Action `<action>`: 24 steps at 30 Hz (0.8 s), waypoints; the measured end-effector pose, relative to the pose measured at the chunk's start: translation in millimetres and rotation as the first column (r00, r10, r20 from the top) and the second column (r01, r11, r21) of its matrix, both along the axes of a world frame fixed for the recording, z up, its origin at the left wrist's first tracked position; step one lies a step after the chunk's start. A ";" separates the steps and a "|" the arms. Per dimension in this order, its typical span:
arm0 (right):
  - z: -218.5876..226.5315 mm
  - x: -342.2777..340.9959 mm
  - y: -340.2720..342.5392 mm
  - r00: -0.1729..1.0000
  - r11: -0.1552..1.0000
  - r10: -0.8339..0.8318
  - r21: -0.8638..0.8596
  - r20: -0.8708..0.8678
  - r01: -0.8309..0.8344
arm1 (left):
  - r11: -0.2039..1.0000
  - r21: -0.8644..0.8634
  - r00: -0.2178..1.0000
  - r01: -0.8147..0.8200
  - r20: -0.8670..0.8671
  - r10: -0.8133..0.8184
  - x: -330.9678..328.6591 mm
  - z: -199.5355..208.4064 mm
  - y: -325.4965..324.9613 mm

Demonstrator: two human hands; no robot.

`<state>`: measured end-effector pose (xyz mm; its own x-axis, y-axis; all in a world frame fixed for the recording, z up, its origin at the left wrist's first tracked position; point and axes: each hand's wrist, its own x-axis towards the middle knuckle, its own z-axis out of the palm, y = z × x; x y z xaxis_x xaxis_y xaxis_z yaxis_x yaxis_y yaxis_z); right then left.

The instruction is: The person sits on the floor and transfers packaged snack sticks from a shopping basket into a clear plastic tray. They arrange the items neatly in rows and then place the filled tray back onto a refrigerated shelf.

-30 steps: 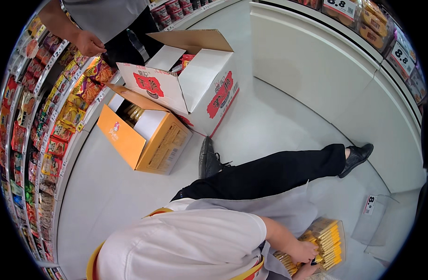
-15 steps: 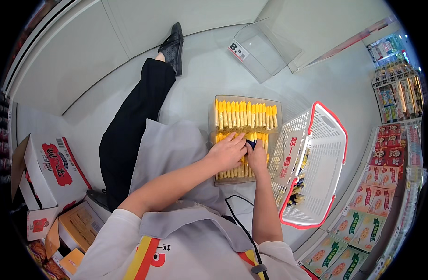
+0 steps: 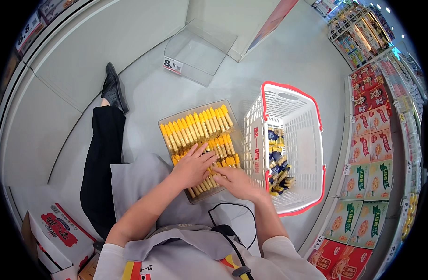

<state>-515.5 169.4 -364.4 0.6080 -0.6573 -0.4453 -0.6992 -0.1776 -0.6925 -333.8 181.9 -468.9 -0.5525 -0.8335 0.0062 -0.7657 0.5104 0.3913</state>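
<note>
Right hand (image 3: 235, 181) has shifted toward the near edge of the clear bin (image 3: 238, 138) since the previous frame. Left hand (image 3: 194, 169): grip open, fingers spread over yellow packets (image 3: 195, 125) standing in rows in the bin. Right grip: fingers bent against packets; cannot tell whether one is held. White basket (image 3: 307, 126) at 3 o'clock, just beside the bin, navy-and-yellow packets (image 3: 279, 165) inside. Clear tray (image 3: 200, 53) at 12; white carton (image 3: 60, 235) at 8.

A clear plastic cover (image 3: 197, 50) bearing a price tag (image 3: 173, 65) is lying on the pale floor (image 3: 302, 51) near a white cabinet base (image 3: 111, 42). Green boxes (image 3: 349, 214) and red boxes (image 3: 370, 100) are lining the right side; a white-and-red carton (image 3: 62, 232) is standing at lower left.
</note>
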 end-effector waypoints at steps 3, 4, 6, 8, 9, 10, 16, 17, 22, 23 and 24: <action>71.4 -62.8 -33.4 0.750 0.909 -0.413 0.280 0.517 0.308 | 1.000 -0.026 0.999 -0.018 0.031 0.018 0.2 5.2 2.8; 78.0 -85.8 -54.4 0.573 0.842 -0.530 0.310 0.625 0.441 | 0.999 -0.048 0.998 -0.011 0.065 0.014 1.9 6.4 3.9; 46.2 -111.9 -112.8 0.461 0.588 -0.661 0.028 0.591 0.808 | 0.999 -0.030 0.995 0.012 0.097 -0.009 -0.5 7.8 5.1; -37.9 -172.1 -164.2 0.609 0.528 -0.746 -0.319 0.269 0.787 | 0.997 -0.056 0.996 0.055 0.077 -0.050 -10.3 10.2 0.2; -90.8 -194.2 -174.7 0.669 0.571 -0.739 -0.458 0.074 0.681 | 0.995 -0.074 0.996 0.064 0.070 -0.059 -13.2 8.8 -1.8; -134.0 -211.7 -180.3 0.680 0.615 -0.729 -0.517 -0.085 0.595 | 0.993 -0.096 0.996 0.073 0.056 -0.068 -17.6 5.1 -3.4; -273.8 -242.8 -244.0 0.610 0.581 -0.787 -0.446 -0.095 0.681 | 0.985 -0.169 0.999 0.030 -0.007 -0.032 -7.8 -1.1 3.5; -282.8 -225.4 -249.8 0.628 0.604 -0.768 -0.461 -0.123 0.649 | 0.986 -0.165 1.000 0.025 0.015 -0.022 -4.8 -1.4 4.0; -290.4 -246.5 -222.5 0.760 0.724 -0.596 -0.584 -0.261 0.367 | 0.993 -0.114 0.999 0.034 0.035 -0.030 -5.0 9.1 0.4; -282.9 -208.6 -223.8 0.560 0.544 -0.822 -0.152 0.100 0.825 | 0.997 -0.076 0.997 0.003 0.079 0.003 1.4 6.2 4.1; -276.3 -220.4 -221.9 0.557 0.532 -0.824 -0.200 0.100 0.823 | 0.997 -0.076 0.997 0.019 0.074 -0.013 -1.5 9.2 2.2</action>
<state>-736.0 -52.4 -640.7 -0.2519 -0.9371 -0.2417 -0.6129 0.3477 -0.7096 -335.3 184.1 -459.7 -0.5669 -0.8233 0.0283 -0.7826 0.5490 0.2936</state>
